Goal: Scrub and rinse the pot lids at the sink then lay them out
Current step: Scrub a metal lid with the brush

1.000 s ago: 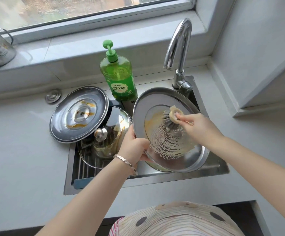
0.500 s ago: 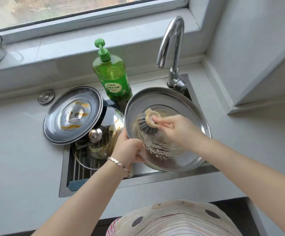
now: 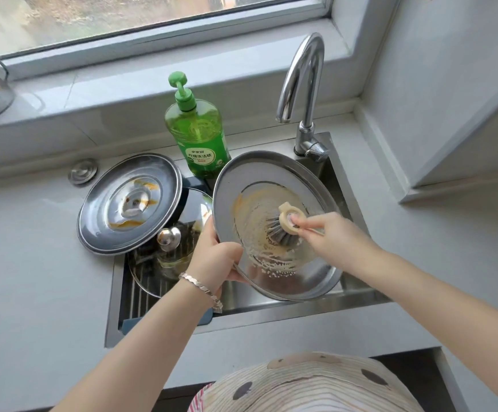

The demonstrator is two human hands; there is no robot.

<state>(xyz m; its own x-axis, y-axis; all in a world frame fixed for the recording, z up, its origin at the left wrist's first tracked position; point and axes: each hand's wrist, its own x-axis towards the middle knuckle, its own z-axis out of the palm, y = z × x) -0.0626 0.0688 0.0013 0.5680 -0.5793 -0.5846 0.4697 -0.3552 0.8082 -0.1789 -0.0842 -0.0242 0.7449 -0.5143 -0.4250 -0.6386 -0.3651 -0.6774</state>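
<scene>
The person is holding the large steel lid [image 3: 259,173] tilted over the sink [image 3: 301,307], the left hand [image 3: 215,257] gripping its near-left rim while the right hand [image 3: 331,236] is clamping the brush [image 3: 285,230] and pressing its bristles into the sudsy orange smear at the lid's middle. I'm thinking a slip is the worry: the lid is running with suds, only one hand is bearing it, and a hard push from the brush could be twisting it out of that grip and dropping it onto the glass lid [image 3: 152,275] lying in the basin just beside. The far edge of the held lid is sitting close by the faucet [image 3: 304,84] and next to the soap bottle [image 3: 197,129], so swinging it back is risking a knock. The stained second lid [image 3: 128,203] is overhanging the sink's left corner, narrowing things; the freest room is lying on the tabletop [image 3: 33,278] to the left
</scene>
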